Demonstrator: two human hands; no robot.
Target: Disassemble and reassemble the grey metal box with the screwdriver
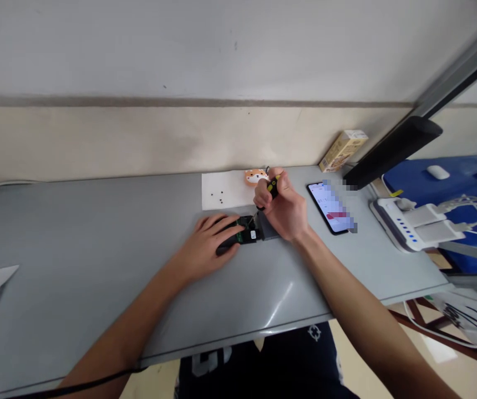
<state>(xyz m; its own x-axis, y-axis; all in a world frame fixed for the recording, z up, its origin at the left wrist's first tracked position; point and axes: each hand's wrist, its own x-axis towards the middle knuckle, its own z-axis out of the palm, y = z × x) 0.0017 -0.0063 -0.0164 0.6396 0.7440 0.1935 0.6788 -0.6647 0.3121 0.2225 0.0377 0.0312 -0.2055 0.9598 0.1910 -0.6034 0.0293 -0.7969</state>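
Note:
My left hand lies over the left end of an opened black electronic device, its fingers wrapped across the casing. Inside the device a green circuit board and a small white label show; its kind I cannot make out. A yellow-and-black screwdriver is gripped in my right hand, its thin shaft slanting down to the device's inside. A dark grey flat part sits at the device's right end, partly hidden under my right hand. Several tiny black screws are on a white sheet of paper behind my hands.
An orange-and-white animal-face item rests at the paper's right side. To the right lie a lit phone and a white power strip with plugs and cables. A small carton stands against the wall beside a black post.

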